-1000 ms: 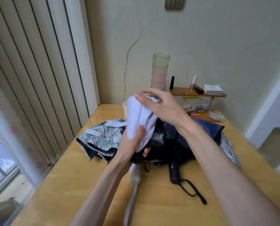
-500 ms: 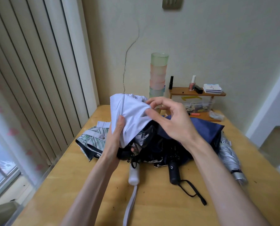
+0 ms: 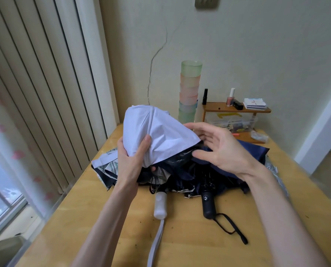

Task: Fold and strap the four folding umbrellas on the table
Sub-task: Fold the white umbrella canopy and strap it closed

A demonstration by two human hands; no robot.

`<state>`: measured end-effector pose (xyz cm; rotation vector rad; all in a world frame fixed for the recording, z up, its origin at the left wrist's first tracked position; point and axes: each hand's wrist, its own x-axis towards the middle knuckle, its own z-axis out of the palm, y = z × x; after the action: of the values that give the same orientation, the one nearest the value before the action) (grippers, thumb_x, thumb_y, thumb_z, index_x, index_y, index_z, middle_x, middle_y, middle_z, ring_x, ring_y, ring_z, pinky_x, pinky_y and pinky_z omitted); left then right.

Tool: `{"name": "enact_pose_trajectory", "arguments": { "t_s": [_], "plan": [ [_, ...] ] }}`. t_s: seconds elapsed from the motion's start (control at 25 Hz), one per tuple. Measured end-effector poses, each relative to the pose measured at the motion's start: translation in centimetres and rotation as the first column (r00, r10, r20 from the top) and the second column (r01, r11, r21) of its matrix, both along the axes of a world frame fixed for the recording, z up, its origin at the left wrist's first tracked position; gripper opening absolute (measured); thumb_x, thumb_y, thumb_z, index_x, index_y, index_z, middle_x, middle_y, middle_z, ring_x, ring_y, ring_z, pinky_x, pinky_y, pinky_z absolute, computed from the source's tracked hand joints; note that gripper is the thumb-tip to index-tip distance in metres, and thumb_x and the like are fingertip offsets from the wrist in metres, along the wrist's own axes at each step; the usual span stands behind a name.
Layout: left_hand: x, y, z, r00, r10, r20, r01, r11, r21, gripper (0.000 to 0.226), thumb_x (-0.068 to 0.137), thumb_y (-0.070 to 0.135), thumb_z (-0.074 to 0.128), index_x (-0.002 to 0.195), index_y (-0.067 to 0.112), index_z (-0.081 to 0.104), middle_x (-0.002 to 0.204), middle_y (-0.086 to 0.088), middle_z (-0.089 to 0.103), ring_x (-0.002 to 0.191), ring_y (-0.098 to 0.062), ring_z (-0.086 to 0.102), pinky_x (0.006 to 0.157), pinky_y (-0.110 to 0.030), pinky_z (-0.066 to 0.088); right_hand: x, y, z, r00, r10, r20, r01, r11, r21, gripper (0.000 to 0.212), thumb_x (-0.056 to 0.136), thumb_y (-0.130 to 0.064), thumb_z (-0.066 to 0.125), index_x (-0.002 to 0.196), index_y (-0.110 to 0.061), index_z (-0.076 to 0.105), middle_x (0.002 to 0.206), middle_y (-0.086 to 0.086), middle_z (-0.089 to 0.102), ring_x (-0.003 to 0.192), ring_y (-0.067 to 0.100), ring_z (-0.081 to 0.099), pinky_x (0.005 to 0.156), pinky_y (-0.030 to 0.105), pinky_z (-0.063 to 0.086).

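We see the white umbrella [image 3: 160, 135] lifted above the middle of the wooden table [image 3: 83, 218], its canopy bunched into a loose, creased dome, pale on the outside with a glossy black lining showing along the lower rim. The left hand [image 3: 130, 160] grips the canopy's left side, thumb pressed over the cloth and fingers curled under it. The right hand [image 3: 222, 151] is open, fingers spread and relaxed just beside the canopy's right edge; we cannot tell whether the fingertips touch the fabric. Below, the umbrella's white handle [image 3: 160, 205] lies on the table pointing toward us, and its pale strap [image 3: 157, 243] trails to the near edge. Directly under and behind the canopy sits a heap of other umbrellas, all unfolded: a navy umbrella [image 3: 253, 153] with a black handle [image 3: 208, 206] and a black wrist strap [image 3: 230, 226] looped on the tabletop, a leaf-print umbrella [image 3: 107, 166] partly hidden behind the left wrist, and a silver umbrella [image 3: 276, 170] mostly covered by the right forearm. At the back of the table a stack of pastel cups [image 3: 189, 93] stands by the wall, next to a small wooden shelf [image 3: 236, 109] that carries a nail polish bottle [image 3: 230, 97], with a clear plastic box [image 3: 232, 122] beneath it. Vertical blinds [image 3: 35, 83] hang along the left.
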<state>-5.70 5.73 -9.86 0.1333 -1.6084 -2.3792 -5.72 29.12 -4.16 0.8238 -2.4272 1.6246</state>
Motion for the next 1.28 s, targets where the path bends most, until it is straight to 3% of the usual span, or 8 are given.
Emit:
{"name": "enact_pose_trajectory", "arguments": {
  "t_s": [0.16, 0.4, 0.52, 0.68, 0.92, 1.08, 1.16, 1.28],
  "plan": [
    [0.0, 0.8, -0.1, 1.000, 0.002, 0.013, -0.002, 1.000, -0.004, 0.062, 0.083, 0.046, 0.086, 0.134, 0.034, 0.053, 0.126, -0.008, 0.065, 0.078, -0.027, 0.071, 0.051, -0.037, 0.056, -1.0, -1.1, -1.5, 0.852, -0.385, -0.354, 0.399, 0.916, -0.037, 0.053, 0.082, 0.014, 0.069, 0.123, -0.021, 0.075, 0.110, -0.009, 0.067, 0.096, 0.006, 0.063, 0.083, 0.025, 0.056],
    [-0.1, 1.6, -0.8, 0.994, 0.081, -0.069, -0.089, 0.988, -0.127, 0.070, 0.071, 0.059, 0.092, 0.130, 0.046, 0.055, 0.127, 0.015, 0.067, 0.118, -0.016, 0.068, 0.098, -0.059, 0.058, 0.3, -2.4, -4.3, 0.338, -0.795, -0.504, 0.794, 0.529, -0.301, 0.057, 0.066, 0.021, 0.061, 0.112, -0.010, 0.071, 0.112, 0.007, 0.058, 0.085, 0.023, 0.058, 0.063, 0.034, 0.046],
    [0.0, 1.8, -0.7, 0.989, 0.123, -0.082, -0.130, 0.987, -0.091, 0.071, 0.079, 0.051, 0.089, 0.138, 0.038, 0.053, 0.132, 0.011, 0.065, 0.112, -0.007, 0.069, 0.094, -0.045, 0.061, 0.4, -1.7, -4.5, 0.472, -0.770, -0.430, 0.762, 0.602, -0.241, 0.030, 0.076, 0.008, 0.074, 0.092, -0.016, 0.063, 0.083, -0.006, 0.062, 0.069, 0.017, 0.052, 0.059, 0.030, 0.045],
    [-0.5, 0.6, -0.8, 0.989, 0.144, -0.039, -0.146, 0.988, -0.056, 0.083, 0.065, 0.069, 0.092, 0.135, 0.047, 0.053, 0.136, 0.003, 0.065, 0.128, -0.047, 0.061, 0.103, -0.072, 0.050, 0.2, -0.4, -4.1, 0.856, -0.498, -0.139, 0.445, 0.846, -0.294, 0.030, 0.084, 0.005, 0.080, 0.083, -0.020, 0.063, 0.079, -0.005, 0.066, 0.072, 0.019, 0.059, 0.065, 0.026, 0.049],
    [-0.5, 1.4, -1.1, 0.996, 0.074, -0.052, -0.075, 0.997, -0.034, 0.079, 0.064, 0.067, 0.093, 0.131, 0.049, 0.055, 0.132, 0.003, 0.068, 0.121, -0.049, 0.064, 0.096, -0.071, 0.054, 0.7, -0.9, -5.4, 0.522, -0.794, -0.313, 0.708, 0.607, -0.361, 0.037, 0.069, 0.022, 0.057, 0.078, -0.014, 0.053, 0.059, -0.004, 0.036, 0.056, 0.015, 0.031, 0.053, 0.027, 0.030],
    [-0.5, 1.2, -1.2, 0.996, 0.087, -0.033, -0.087, 0.996, -0.006, 0.081, 0.067, 0.067, 0.092, 0.134, 0.046, 0.054, 0.135, -0.001, 0.066, 0.125, -0.053, 0.060, 0.099, -0.073, 0.051, 0.2, -0.3, -4.8, 0.841, -0.522, -0.142, 0.462, 0.830, -0.312, 0.033, 0.084, 0.003, 0.081, 0.083, -0.024, 0.062, 0.078, -0.007, 0.067, 0.072, 0.014, 0.064, 0.064, 0.021, 0.050],
    [-0.7, 0.6, -1.3, 0.994, 0.100, -0.040, -0.101, 0.995, -0.013, 0.080, 0.068, 0.067, 0.091, 0.135, 0.044, 0.054, 0.136, -0.003, 0.065, 0.125, -0.050, 0.061, 0.097, -0.071, 0.054, 0.1, -0.2, -4.9, 0.856, -0.499, -0.133, 0.445, 0.844, -0.298, 0.033, 0.086, 0.002, 0.081, 0.084, -0.025, 0.062, 0.076, -0.008, 0.068, 0.070, 0.011, 0.065, 0.063, 0.022, 0.052],
    [-0.9, 0.4, -1.5, 0.995, 0.081, -0.063, -0.082, 0.996, -0.024, 0.077, 0.072, 0.058, 0.092, 0.136, 0.040, 0.054, 0.133, -0.002, 0.067, 0.109, -0.042, 0.069, 0.072, -0.051, 0.060, 0.0, -0.5, -5.6, 0.566, -0.763, -0.311, 0.677, 0.646, -0.352, 0.036, 0.076, 0.020, 0.062, 0.078, -0.015, 0.055, 0.060, 0.001, 0.048, 0.054, 0.018, 0.043, 0.050, 0.035, 0.040]
  ]
}}
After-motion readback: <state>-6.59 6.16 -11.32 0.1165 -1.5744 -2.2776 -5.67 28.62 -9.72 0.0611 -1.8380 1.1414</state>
